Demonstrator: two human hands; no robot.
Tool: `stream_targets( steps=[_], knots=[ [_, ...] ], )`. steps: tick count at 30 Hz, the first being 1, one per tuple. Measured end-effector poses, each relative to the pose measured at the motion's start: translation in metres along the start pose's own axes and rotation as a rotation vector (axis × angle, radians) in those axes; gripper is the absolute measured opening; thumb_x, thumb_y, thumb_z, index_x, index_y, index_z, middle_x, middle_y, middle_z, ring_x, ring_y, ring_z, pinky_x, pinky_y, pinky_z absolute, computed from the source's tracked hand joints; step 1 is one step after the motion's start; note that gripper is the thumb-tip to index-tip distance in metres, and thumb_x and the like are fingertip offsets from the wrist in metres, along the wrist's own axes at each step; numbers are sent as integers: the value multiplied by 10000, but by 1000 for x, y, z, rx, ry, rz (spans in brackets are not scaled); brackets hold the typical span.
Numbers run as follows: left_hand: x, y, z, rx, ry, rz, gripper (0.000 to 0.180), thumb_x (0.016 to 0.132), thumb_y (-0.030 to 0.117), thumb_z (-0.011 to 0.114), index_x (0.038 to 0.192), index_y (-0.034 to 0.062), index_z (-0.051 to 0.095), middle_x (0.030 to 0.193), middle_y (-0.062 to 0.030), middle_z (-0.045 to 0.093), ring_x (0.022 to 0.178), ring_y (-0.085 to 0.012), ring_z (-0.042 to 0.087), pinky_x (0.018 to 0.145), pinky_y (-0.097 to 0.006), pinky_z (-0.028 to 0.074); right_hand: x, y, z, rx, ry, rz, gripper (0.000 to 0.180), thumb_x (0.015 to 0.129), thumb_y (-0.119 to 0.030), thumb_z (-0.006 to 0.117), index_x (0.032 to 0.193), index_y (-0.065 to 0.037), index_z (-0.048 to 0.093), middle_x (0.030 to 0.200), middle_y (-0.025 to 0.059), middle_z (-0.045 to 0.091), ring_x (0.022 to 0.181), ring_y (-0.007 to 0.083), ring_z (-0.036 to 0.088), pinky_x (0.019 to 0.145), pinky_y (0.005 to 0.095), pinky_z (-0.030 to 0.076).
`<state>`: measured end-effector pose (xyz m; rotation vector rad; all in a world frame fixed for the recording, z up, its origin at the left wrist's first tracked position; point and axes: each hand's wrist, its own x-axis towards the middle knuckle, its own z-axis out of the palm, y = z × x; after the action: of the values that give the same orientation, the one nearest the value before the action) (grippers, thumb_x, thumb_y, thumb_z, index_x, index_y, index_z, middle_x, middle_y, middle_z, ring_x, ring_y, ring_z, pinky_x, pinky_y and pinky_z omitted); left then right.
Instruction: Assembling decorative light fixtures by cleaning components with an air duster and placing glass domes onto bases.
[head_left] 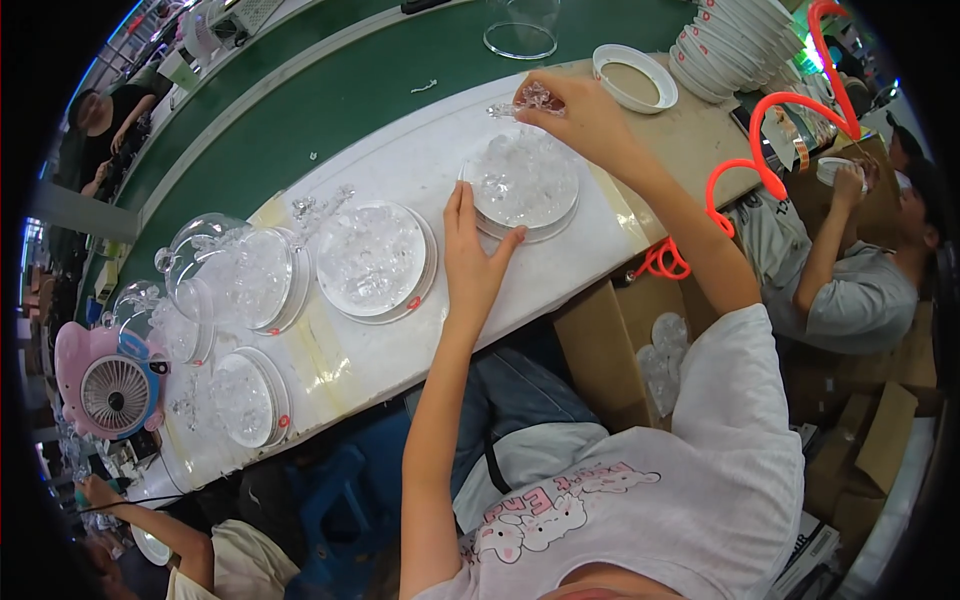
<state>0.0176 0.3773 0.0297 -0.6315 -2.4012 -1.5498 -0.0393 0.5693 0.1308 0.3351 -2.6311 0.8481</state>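
My left hand [474,245] rests against the near left side of a round white base [545,229], thumb and fingers spread along its rim and gripping it. On that base lies a heap of clear, shiny plastic pieces [525,175]. My right hand [565,108] is raised just beyond the base's far edge, its fingers pinched on a clear faceted plastic piece [538,97]. More of the clear plastic sticks out to the left of those fingertips. To the left of my left hand stands another round white base [427,275] with a similar clear heap on top.
Further left are several more filled bases, a clear dome [205,235] and a pink fan [105,385]. A green conveyor belt [390,110] runs behind the white table. Right are a white ring [634,78], stacked white rings [730,50], a red coiled hose [715,190] and co-workers.
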Motion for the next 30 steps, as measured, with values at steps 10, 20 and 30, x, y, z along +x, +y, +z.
stream_targets(
  steps=[10,20,30],
  knots=[
    [-1,0,-2,-11,-23,-2,779,709,221,721,1316,-51,316,1347,-214,326,1235,-334,356,990,-352,335,3,2,-11,132,-110,43,197,780,-218,652,899,-70,600,756,40,609,653,104,550,621,222,441],
    [-2,1,-2,-57,-27,-28,804,707,196,723,1337,-38,281,1316,-222,358,1203,-339,392,975,-352,353,4,2,-18,121,-74,65,184,782,-216,646,889,-72,603,762,22,596,636,83,509,596,210,414],
    [-3,0,-2,-49,-19,-22,806,709,196,724,1337,-28,271,1315,-226,355,1208,-347,382,980,-364,346,-1,-8,-12,-4,-27,41,197,777,-231,644,903,-87,600,717,48,599,616,116,532,592,228,428]
  ],
)
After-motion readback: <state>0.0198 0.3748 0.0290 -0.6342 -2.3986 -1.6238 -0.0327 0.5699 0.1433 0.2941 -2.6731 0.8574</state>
